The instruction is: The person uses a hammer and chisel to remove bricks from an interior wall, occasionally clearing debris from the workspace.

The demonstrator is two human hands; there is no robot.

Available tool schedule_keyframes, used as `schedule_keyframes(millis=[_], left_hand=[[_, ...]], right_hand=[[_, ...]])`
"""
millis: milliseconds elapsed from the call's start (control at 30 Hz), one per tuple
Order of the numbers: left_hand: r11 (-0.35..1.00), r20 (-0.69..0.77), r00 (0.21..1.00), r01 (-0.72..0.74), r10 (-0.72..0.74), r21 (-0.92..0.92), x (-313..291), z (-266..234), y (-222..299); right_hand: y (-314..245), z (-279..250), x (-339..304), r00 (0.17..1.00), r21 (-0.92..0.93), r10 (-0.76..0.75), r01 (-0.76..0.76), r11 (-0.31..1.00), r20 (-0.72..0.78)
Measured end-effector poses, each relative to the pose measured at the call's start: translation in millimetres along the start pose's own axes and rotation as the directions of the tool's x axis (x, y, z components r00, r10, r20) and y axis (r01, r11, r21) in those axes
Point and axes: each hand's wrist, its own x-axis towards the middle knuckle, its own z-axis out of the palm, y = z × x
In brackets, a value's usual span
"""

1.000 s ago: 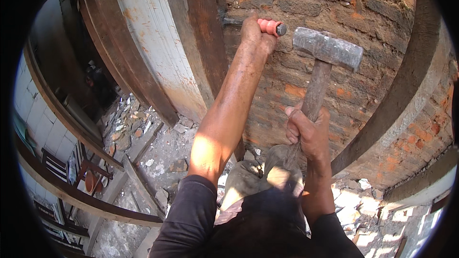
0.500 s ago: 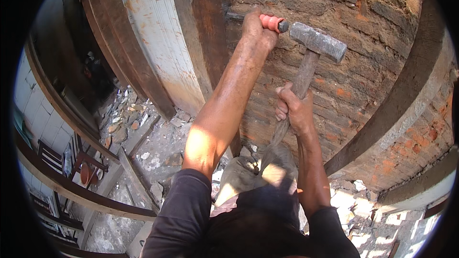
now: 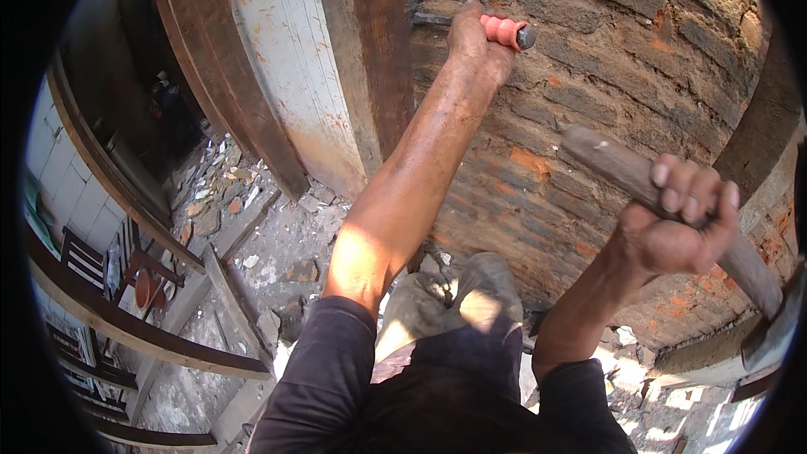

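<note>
My left hand (image 3: 475, 46) is closed around a chisel (image 3: 503, 31) with a ribbed red grip and a dark metal striking end. The chisel lies roughly sideways, its dark shaft running left toward the seam between the brick wall (image 3: 504, 193) and a brown timber post (image 3: 382, 59); I cannot tell how its tip sits there. Out to the right, my right hand (image 3: 685, 219) grips the wooden handle of a hammer (image 3: 605, 160). The hammer's grey metal head is at the right rim, partly cut off, well apart from the chisel.
A whitish, paint-worn board (image 3: 290, 50) stands left of the post. Rubble (image 3: 223, 202) and loose timber (image 3: 239, 307) litter the floor at left. Curved by the lens, a beam (image 3: 151, 332) crosses the lower left. More debris (image 3: 622, 357) lies at lower right, near another timber (image 3: 765, 118).
My right hand has swung the hammer away from the chisel, to the right and down, turning its head toward the right rim. My left hand with the chisel shifted slightly right and up in view.
</note>
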Motion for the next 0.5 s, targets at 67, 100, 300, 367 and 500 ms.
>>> schedule_keyframes(millis=[67,100,300,367,500], left_hand=[[0.995,-0.035,0.996,-0.081,0.084,0.065,-1,-1,7],[0.989,-0.062,0.991,-0.111,0.118,0.101,-3,-5,7],[0.999,-0.05,0.998,-0.047,0.047,-0.002,-2,-9,23],[0.999,-0.023,0.999,-0.035,0.035,-0.013,0,-10,24],[0.997,0.038,0.996,-0.083,0.083,-0.005,-3,-4,5]], right_hand=[[57,-7,-61,0.748,-0.309,0.663,-0.638,0.705,-0.033],[62,-12,-76,0.399,-0.446,0.904,-0.844,0.298,-0.15],[11,-15,-81,0.548,-0.382,0.812,-0.807,0.451,-0.2],[-9,-8,-56,0.75,-0.417,0.652,-0.631,0.655,-0.112],[-35,-2,15,0.987,-0.149,0.16,-0.155,0.977,0.021]])
